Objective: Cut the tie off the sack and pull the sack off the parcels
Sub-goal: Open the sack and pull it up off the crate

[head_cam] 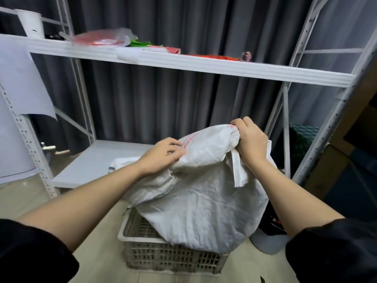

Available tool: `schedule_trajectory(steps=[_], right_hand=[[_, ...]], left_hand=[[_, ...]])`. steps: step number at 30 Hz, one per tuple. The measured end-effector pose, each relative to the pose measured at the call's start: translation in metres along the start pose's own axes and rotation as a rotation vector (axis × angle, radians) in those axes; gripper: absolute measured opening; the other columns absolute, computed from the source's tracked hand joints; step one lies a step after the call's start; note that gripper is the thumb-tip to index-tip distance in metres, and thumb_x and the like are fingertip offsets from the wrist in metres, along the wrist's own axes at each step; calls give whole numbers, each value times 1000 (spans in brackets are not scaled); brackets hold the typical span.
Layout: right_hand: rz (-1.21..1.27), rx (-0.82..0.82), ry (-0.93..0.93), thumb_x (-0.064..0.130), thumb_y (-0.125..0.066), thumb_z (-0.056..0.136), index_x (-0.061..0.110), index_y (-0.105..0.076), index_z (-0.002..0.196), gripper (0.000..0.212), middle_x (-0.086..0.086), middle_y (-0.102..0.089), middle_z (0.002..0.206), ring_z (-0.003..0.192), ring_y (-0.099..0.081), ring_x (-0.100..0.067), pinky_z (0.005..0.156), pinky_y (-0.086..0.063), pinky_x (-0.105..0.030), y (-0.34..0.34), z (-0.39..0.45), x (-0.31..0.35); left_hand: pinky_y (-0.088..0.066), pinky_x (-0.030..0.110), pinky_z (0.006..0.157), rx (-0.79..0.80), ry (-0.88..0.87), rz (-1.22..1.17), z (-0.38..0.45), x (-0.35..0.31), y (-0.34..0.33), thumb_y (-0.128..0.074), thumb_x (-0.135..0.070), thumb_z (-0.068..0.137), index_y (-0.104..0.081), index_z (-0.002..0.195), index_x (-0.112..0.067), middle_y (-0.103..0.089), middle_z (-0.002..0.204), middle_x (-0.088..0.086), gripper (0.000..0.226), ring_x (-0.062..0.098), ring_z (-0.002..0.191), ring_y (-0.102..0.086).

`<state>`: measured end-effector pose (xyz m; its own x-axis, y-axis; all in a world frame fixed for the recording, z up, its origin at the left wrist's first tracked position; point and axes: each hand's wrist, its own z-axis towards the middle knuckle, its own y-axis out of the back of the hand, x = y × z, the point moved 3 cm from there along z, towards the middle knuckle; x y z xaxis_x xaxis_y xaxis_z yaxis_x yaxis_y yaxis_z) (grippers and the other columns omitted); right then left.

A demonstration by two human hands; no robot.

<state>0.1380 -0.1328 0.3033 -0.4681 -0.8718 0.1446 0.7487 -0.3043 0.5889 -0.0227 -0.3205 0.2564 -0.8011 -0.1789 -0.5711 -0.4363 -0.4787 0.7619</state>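
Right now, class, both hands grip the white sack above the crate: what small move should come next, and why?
Probably lift the sack straight up a little further. The left hand and right hand each hold bunched cloth at its top, while its lower edge hangs inside the plastic crate. No parcels show yet, so raising it should let them slide free.

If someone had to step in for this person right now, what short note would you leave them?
Left hand: grips a fold of the white woven sack on its left side.
Right hand: grips the bunched top of the sack.
The sack is held up over the plastic crate on the floor, its lower part inside the crate.
Done: no tie or cutting tool is in view, so cutting cannot be confirmed.
Left: pull the sack up and off; no parcels show yet.
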Motion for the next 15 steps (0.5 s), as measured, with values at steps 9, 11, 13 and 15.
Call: schedule_trajectory(steps=[9,11,13,15], right_hand=[[-1,168,269,8,-59,72,10,-65,94,23,-3,-46,78,74,-52,-25,51,-43,-35,10,-7,2],[-74,243,430,1,-66,68,10,-65,95,28,-4,-49,79,72,-53,-26,48,-40,-31,10,-11,2],[-80,345,519,11,-68,69,13,-65,100,31,-3,-52,82,73,-54,-26,51,-36,-28,15,-15,1],[-81,470,559,40,-59,71,17,-62,111,46,0,-51,86,75,-54,-21,58,-35,-27,22,-19,-1]], left_hand=[[-30,43,110,228,297,498,2,28,-57,-73,-68,58,8,151,-26,-13,158,8,131,29,141,-28],[-38,40,102,211,333,477,3,30,-69,-73,-60,63,14,151,-24,-28,151,12,129,28,133,-39],[-42,38,94,194,384,469,3,35,-76,-72,-55,67,13,151,-22,-34,145,13,124,30,125,-47],[-45,36,85,143,411,488,6,40,-76,-68,-50,72,3,151,-20,-40,140,11,110,31,117,-55]])
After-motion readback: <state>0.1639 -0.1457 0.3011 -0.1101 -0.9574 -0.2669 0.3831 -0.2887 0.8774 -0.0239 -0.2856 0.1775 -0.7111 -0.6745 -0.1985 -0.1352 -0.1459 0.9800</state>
